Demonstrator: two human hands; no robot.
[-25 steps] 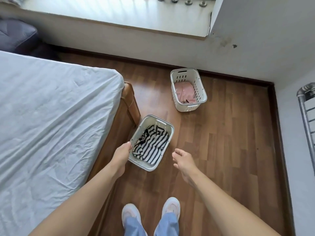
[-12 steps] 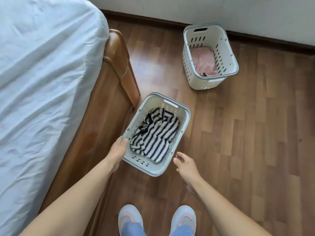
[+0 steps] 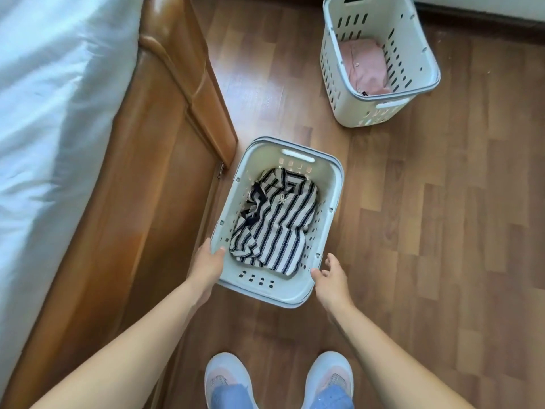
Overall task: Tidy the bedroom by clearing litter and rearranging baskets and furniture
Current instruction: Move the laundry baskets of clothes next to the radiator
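**Both hands at near basket, left one gripping the rim**

Pale grey-white slotted plastic laundry basket [image 3: 330, 184] sits centre frame on the brown wood-plank floor [image 3: 442, 231]. Inside: crumpled navy-and-cream striped shirt [image 3: 274, 222], covers most of the bottom. Left hand [image 3: 208, 265] closed on the near-left rim corner, thumb over the inside edge, fingers outside. Right hand [image 3: 331, 277] half open at the near-right corner, fingers spread and loosely curled; fingertips touching or just off the rim, cannot tell, no firm hold.

Second white slotted plastic basket [image 3: 333, 69], upper right of frame, well apart from the first, stands upright. Folded pink garment [image 3: 365, 66] lies in its bottom, rest of it unfilled.

Glossy orange-brown wooden bed footboard [image 3: 165, 149] runs along the left; its corner is just beside the near basket's far-left rim, tight gap. White rumpled bed sheet [image 3: 53, 98] fills the upper left. Dark skirting board [image 3: 486, 17] at the top right edge. Open floor to the right of the near basket and between the two baskets. Light blue and pink trainers [image 3: 227, 376] at bottom centre, just behind the near basket.
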